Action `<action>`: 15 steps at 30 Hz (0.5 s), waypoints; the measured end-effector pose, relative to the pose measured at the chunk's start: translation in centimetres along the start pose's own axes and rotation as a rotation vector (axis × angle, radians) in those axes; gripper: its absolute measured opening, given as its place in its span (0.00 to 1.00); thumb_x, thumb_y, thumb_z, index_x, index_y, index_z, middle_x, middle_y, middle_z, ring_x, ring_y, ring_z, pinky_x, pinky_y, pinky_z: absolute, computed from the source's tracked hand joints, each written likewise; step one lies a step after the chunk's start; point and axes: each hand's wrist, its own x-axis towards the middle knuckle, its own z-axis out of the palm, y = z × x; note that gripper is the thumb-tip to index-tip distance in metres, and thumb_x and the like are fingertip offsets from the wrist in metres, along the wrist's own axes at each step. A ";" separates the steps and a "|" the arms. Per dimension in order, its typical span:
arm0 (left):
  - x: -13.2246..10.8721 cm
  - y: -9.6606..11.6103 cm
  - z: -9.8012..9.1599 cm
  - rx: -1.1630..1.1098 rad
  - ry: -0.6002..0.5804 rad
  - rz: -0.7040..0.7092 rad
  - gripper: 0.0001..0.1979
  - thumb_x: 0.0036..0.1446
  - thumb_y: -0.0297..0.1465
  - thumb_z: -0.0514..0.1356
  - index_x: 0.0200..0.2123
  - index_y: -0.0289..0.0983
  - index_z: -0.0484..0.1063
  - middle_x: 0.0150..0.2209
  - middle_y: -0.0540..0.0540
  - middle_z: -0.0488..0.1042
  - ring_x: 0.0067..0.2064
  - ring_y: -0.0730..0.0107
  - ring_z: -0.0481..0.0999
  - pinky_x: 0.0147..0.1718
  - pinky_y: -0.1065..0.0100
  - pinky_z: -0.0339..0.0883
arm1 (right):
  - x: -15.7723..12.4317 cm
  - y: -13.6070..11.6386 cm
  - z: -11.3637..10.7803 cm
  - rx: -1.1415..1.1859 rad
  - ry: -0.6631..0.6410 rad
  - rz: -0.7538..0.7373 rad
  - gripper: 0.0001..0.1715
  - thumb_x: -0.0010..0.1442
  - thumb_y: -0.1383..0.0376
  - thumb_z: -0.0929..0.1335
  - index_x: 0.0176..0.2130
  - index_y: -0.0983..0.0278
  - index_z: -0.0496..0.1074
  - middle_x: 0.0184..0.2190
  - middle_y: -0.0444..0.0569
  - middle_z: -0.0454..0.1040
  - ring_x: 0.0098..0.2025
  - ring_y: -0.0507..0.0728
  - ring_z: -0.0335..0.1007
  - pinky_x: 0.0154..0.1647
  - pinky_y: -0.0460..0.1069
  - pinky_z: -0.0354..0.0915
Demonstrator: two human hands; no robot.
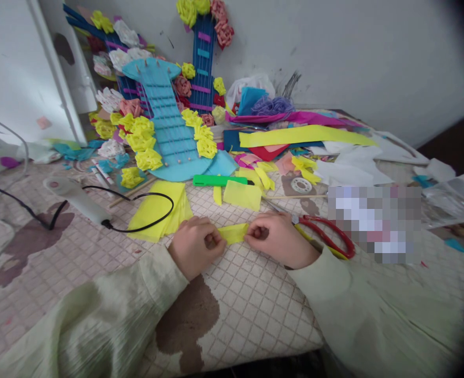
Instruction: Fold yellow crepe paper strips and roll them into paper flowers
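Between my two hands a narrow folded strip of yellow crepe paper (234, 234) is held just above the patterned tablecloth. My left hand (196, 244) pinches its left end, and my right hand (281, 239) pinches the right end. A stack of yellow paper sheets (153, 212) lies left of my left hand, partly under a black cord. Beyond the strip are a small loose yellow paper piece (242, 196) and a green box cutter (220, 180). Scissors with red handles (330, 231) lie beside my right hand, which partly hides them.
A pale glue gun (76, 199) with a black cord rests at left. Behind stand a light blue paper guitar (165, 121) with yellow paper flowers and a dark blue one (203, 63). Purple yarn (273, 106), a tape roll (301, 185) and crepe strips lie at the back right.
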 end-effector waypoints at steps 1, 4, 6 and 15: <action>0.0 0.0 0.0 0.002 0.000 0.003 0.07 0.43 0.29 0.58 0.17 0.36 0.64 0.19 0.51 0.65 0.26 0.71 0.65 0.27 0.68 0.58 | 0.0 0.0 0.0 -0.002 -0.008 0.011 0.06 0.44 0.69 0.68 0.18 0.64 0.67 0.19 0.42 0.70 0.26 0.51 0.63 0.34 0.50 0.54; -0.1 0.0 0.0 -0.014 0.013 0.010 0.04 0.43 0.28 0.58 0.20 0.36 0.64 0.21 0.51 0.66 0.27 0.70 0.65 0.28 0.67 0.58 | -0.2 0.0 0.1 -0.017 0.014 0.030 0.02 0.44 0.69 0.67 0.24 0.63 0.68 0.23 0.42 0.70 0.30 0.52 0.63 0.37 0.51 0.51; -0.2 0.0 0.1 -0.015 0.033 0.009 0.04 0.43 0.28 0.58 0.22 0.37 0.64 0.23 0.51 0.67 0.28 0.69 0.65 0.29 0.67 0.57 | -0.5 -0.1 0.3 -0.049 0.045 -0.029 0.03 0.46 0.70 0.66 0.27 0.62 0.67 0.26 0.42 0.68 0.34 0.53 0.62 0.39 0.52 0.49; -0.6 0.1 0.3 0.069 0.111 -0.019 0.06 0.42 0.30 0.59 0.23 0.37 0.63 0.27 0.50 0.68 0.34 0.64 0.66 0.32 0.62 0.52 | -1.3 -0.2 0.9 -0.262 -0.055 -0.387 0.19 0.54 0.73 0.62 0.33 0.49 0.73 0.30 0.44 0.62 0.38 0.54 0.53 0.38 0.54 0.44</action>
